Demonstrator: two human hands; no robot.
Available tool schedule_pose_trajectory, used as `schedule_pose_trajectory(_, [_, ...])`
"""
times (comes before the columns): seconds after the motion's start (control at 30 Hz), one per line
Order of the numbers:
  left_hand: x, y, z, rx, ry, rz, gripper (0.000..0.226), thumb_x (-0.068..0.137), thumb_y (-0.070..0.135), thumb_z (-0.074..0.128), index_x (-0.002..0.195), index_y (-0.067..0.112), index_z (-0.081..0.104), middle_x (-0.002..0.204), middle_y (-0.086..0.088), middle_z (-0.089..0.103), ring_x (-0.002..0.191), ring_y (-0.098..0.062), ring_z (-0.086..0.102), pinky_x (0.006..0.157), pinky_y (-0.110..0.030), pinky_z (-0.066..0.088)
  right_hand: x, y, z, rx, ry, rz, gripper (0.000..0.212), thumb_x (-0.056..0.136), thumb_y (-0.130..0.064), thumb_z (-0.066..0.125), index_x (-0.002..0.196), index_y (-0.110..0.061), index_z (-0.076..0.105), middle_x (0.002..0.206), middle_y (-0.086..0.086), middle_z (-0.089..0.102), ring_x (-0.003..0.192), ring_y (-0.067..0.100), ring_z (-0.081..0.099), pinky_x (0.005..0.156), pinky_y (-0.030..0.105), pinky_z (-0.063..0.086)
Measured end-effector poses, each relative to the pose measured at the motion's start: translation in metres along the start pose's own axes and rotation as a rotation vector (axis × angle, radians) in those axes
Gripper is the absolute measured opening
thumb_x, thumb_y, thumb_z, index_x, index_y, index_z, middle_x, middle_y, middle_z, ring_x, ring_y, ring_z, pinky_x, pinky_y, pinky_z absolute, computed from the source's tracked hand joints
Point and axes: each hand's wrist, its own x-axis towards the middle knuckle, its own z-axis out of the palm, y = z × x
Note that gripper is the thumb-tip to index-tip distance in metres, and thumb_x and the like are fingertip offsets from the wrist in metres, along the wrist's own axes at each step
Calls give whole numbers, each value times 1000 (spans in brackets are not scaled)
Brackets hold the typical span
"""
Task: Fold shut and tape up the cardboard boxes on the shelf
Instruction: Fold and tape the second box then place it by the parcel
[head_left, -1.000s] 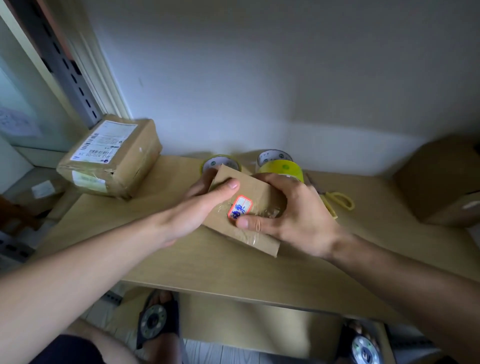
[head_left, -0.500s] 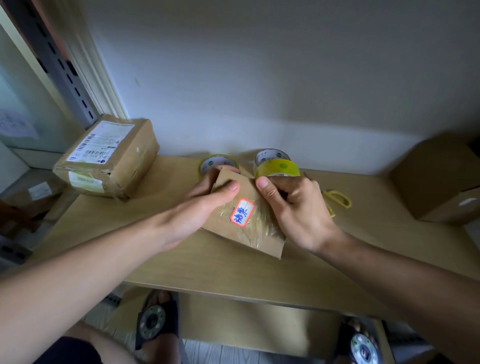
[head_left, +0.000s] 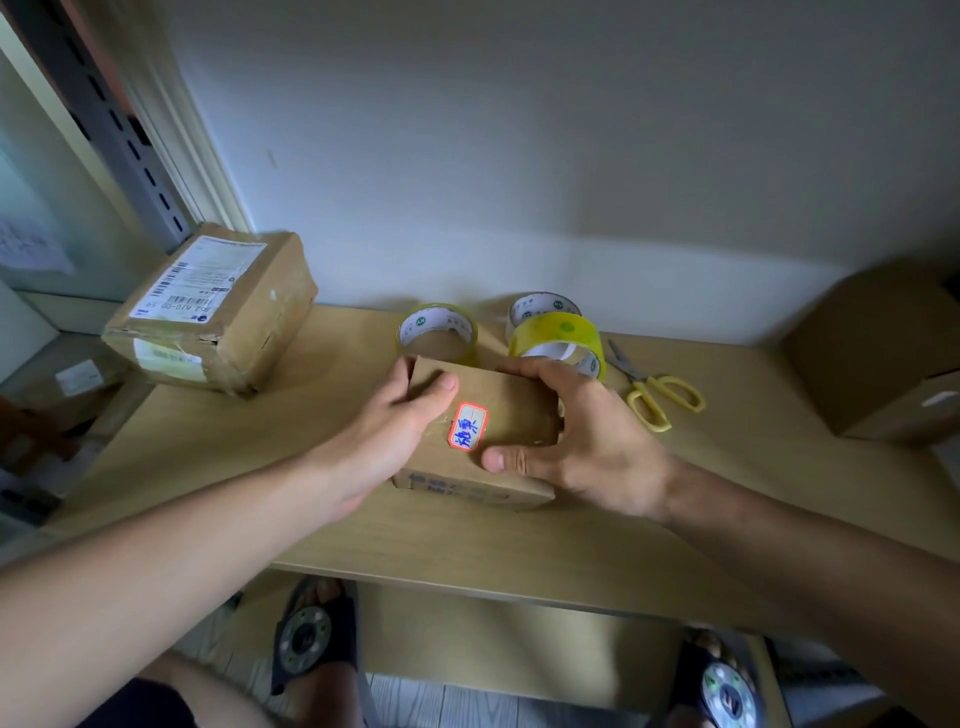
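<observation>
head cam, looks fwd-down, close over shelf (head_left: 218, 447)

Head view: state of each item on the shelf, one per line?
Small box: closed, flat on shelf, held by both hands.
Left hand: gripping box's left side.
Right hand: gripping box's right side.
Labelled box: closed, taped.
Scissors: closed, lying flat.
Tape rolls: untouched.
</observation>
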Motion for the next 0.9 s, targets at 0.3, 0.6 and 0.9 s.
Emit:
schedule_pose_trajectory(0.3, [14,4,-17,485,-39,235,7,102,21,62,101,14,63,72,11,65,66,-5,51,62,-22,40,15,3,6,323,0,53,46,75,-14,91,116,-16,70,89,-14,70,76,-11,63,70,7,46])
schedule_pose_trajectory(0.6, [22,7,-24,596,-74,234,18,86,46,58,86,28,58,65,10,60,66,-16,50,64,-34,40,19,12,25,351,209,63,26,80,-23,88,104,-26,79,94,-9,78,88,1,70,81,17,53])
schedule_pose_trajectory(0.9, [22,14,-13,762,-46,201,21,97,36,61,83,23,53,62,12,56,63,-13,47,63,-34,37,31,13,28,268,336,173,13,92,-30,76,83,-23,82,76,-9,77,74,5,68,71,22,50])
